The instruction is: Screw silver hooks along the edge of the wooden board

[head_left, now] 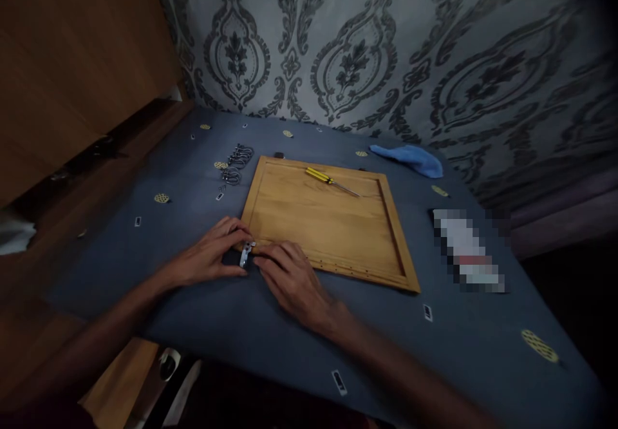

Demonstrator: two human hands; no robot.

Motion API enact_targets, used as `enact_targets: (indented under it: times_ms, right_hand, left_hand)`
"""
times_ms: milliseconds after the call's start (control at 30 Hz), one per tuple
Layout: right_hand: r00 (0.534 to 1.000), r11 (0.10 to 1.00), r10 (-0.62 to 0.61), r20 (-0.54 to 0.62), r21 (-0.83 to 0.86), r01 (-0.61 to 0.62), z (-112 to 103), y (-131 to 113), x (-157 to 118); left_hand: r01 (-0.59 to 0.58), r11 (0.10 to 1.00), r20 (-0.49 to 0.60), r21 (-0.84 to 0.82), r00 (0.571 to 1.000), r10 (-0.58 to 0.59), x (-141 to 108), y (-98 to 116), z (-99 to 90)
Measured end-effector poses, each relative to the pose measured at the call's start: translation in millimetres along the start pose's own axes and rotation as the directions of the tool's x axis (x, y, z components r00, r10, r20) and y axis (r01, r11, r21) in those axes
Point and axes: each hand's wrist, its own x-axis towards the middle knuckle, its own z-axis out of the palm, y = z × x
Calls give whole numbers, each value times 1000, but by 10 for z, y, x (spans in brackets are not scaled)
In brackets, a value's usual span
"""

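A framed wooden panel (318,216) lies flat on the blue patterned cloth. At its near left corner sits a small metal hinge (246,254), partly over the frame's edge. My left hand (212,252) is on the hinge's left side, thumb and fingers closed around it. From the right, my right hand (292,277) has its fingers bent together beside the hinge and against the panel's near edge; whatever its fingertips hold is too small to make out. A yellow-handled screwdriver (319,175) rests on the far part of the panel. Small dark holes line the near frame edge.
Several metal pieces (240,156) lie left of the panel's far corner. A blue rag (410,160) lies near the patterned wall, and a blurred-out flat object (466,248) is at the right. Wooden furniture (82,62) stands at the left.
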Motion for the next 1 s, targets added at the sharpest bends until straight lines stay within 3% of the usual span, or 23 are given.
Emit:
enact_targets:
  times_ms: [267,500,767,1000]
  right_hand:
    - [999,999,-52,-3,-2,52,-18,-6,-26]
    - [993,1000,-9,121,-12,11,-1,16,-28]
    - [996,1000,-18,86,2,18,2,34,-11]
    - [997,1000,-18,77,6,18,4,38,-12]
  left_hand:
    - [-15,999,-6,35,1000,15,-9,27,11]
    - [38,999,22,28,999,-38,-16,82,7]
    - [93,995,46,-40,995,-91,1,121,-49]
    - [61,998,14,-14,998,-61,3,101,-36]
